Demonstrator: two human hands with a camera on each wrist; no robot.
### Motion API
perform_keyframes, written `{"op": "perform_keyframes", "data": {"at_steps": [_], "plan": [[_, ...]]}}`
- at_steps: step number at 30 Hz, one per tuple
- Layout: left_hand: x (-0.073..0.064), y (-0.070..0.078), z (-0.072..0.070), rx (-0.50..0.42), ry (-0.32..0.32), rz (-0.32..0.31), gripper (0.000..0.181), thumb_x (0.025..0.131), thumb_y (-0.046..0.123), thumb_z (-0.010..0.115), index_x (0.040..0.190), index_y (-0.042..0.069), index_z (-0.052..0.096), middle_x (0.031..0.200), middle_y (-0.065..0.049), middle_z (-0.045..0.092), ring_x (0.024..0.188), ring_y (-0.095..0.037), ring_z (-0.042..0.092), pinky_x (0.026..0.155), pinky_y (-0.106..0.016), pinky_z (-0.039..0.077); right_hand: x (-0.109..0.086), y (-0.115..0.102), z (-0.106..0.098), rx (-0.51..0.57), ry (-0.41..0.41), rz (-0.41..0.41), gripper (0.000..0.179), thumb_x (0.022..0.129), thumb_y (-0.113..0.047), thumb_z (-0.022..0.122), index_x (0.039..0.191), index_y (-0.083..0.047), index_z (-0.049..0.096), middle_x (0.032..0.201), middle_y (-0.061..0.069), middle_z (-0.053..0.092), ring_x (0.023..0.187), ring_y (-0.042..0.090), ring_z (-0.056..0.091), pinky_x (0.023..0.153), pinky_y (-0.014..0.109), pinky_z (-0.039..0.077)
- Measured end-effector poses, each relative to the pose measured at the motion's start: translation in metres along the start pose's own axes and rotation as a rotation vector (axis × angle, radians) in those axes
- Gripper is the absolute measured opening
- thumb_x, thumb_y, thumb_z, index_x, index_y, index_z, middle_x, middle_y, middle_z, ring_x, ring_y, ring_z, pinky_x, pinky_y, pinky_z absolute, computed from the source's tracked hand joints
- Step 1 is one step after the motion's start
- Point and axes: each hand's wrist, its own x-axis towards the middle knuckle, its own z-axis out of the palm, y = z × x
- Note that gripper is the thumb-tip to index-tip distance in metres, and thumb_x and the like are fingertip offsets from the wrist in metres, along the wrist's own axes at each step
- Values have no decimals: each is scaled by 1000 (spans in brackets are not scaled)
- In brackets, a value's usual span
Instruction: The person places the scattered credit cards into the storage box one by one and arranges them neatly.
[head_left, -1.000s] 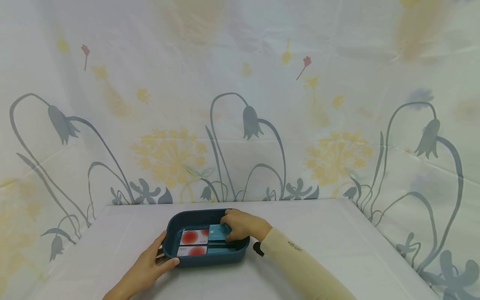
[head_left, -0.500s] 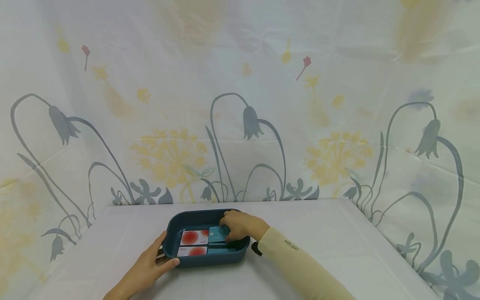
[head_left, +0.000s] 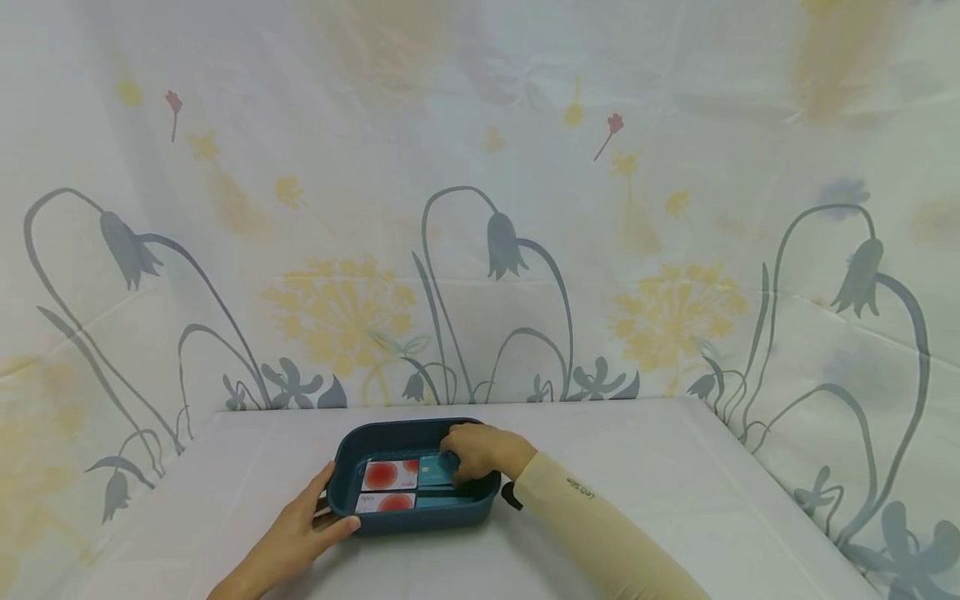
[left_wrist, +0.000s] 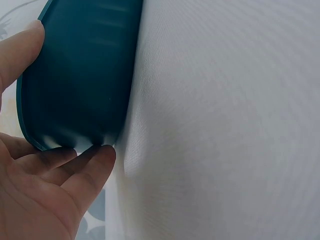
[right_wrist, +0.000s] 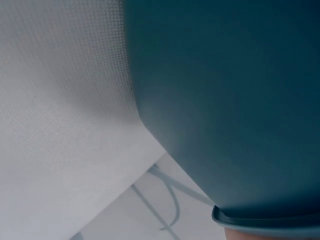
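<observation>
A dark teal box point(head_left: 420, 522) with rounded corners sits on the table. My left hand point(head_left: 296, 527) holds its left end, thumb on the near rim and fingers against the end wall; the left wrist view shows this hand point(left_wrist: 50, 185) on the box wall point(left_wrist: 85, 75). Inside the box, my right hand point(head_left: 483, 452) reaches down with bent fingers and grips the right part of a blue bank card point(head_left: 435, 469), covering it. Two white cards with red circles point(head_left: 388, 475) lie left of it, one nearer me. A second blue card point(head_left: 438, 502) lies in front.
A white cloth point(head_left: 622, 475) covers the table. Behind it hangs a curtain point(head_left: 480, 333) printed with flowers. Something small and black point(head_left: 512, 496) shows by the right wrist. The box's outer wall point(right_wrist: 225, 100) fills much of the right wrist view.
My right hand has shifted slightly, and the blue card under it sits a little lower and more in line with the white one. The left hand and box stay put.
</observation>
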Motion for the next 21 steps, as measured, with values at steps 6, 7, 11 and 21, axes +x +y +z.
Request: {"op": "perform_keyframes", "data": {"at_steps": [6,7,11,21], "plan": [[0,0,0,-2,-1,11,92,86,36,70,150,-3,16,147,-29,31,121,-36,52,93,-34,50,1,0,0,8,-6,9,46,78,-35,79,120,-20,66,111,-6,58,100,9,53,95,31,47],[0,0,0,0,0,13,92,86,36,70,150,-3,16,147,-29,31,121,-36,52,93,-34,50,2,0,-1,6,-7,11,46,78,-35,79,120,-20,66,111,-6,59,100,9,53,95,32,47],[0,0,0,-4,1,18,92,86,35,71,150,-3,17,147,-29,32,120,-35,52,93,-34,50,2,-1,-1,2,-14,12,46,78,-35,79,120,-20,66,112,-6,59,101,9,53,95,32,47],[0,-1,0,12,2,7,93,86,37,70,150,-3,16,147,-28,32,120,-35,52,93,-34,50,2,-1,0,-9,-27,26,47,79,-35,78,122,-20,65,116,-6,60,106,10,53,98,33,46]]}}
